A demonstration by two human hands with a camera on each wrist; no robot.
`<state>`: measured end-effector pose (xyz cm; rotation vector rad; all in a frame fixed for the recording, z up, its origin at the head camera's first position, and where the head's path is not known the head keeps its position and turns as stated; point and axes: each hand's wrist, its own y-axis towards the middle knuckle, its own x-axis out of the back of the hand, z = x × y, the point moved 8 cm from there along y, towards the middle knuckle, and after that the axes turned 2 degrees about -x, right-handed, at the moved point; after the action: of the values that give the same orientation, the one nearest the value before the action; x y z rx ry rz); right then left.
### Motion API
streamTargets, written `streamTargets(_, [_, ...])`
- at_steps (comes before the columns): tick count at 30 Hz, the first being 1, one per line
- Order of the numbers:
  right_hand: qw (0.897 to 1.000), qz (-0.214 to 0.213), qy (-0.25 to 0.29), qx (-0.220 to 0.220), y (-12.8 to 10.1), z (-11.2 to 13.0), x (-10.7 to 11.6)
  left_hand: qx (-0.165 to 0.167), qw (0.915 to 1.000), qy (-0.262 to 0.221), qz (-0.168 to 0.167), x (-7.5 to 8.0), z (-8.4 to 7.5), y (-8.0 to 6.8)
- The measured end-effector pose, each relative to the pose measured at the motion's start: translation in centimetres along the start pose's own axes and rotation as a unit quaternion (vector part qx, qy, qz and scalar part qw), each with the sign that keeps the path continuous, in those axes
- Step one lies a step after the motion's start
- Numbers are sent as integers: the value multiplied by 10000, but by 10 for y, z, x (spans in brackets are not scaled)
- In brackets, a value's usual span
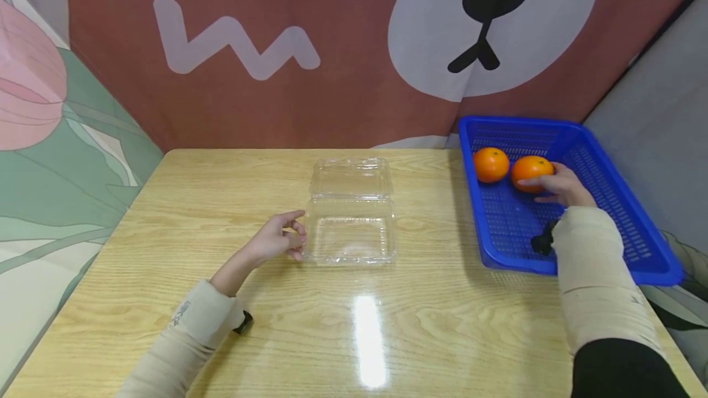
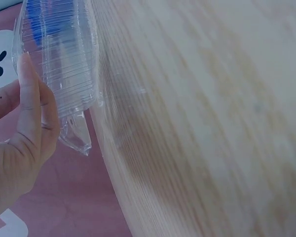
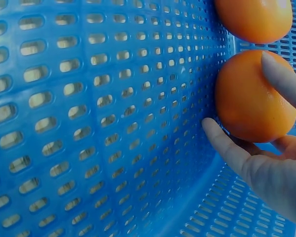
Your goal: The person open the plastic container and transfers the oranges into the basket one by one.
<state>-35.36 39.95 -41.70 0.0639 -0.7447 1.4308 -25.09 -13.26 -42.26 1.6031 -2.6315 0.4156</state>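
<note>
In the head view an orange [image 1: 530,171] sits in the blue plastic basket [image 1: 482,232], and my right hand [image 1: 565,185] grips it from the right. The right wrist view has thumb and fingers around this orange [image 3: 251,101], low in the basket. A second orange [image 1: 490,165] lies just to its left. My left hand [image 1: 276,238] is at the left side of a clear plastic clamshell container [image 1: 350,260], which stands with its lid folded back. In the left wrist view, relaxed fingertips rest against the container's ribbed wall [image 2: 71,89].
The wooden table [image 1: 265,324] carries the container near its middle, with the basket at the right edge. Behind stands a reddish-brown cloth backdrop [image 1: 354,109]. A grey cloth [image 1: 658,109] hangs beside the basket on the right.
</note>
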Motion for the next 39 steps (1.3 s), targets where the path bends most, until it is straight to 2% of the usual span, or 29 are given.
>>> streamTargets(21, [9998,-173,114,3,0,0,1,0,10000,29,14,0,0,0])
streamTargets(34, [9988,-241,330,-282,-4,0,10,-7,10000,83,18,0,-1,1])
streamTargets(39, [9992,-252,285,-156,-5,4,14,26,9999,108,-11,1,0,1])
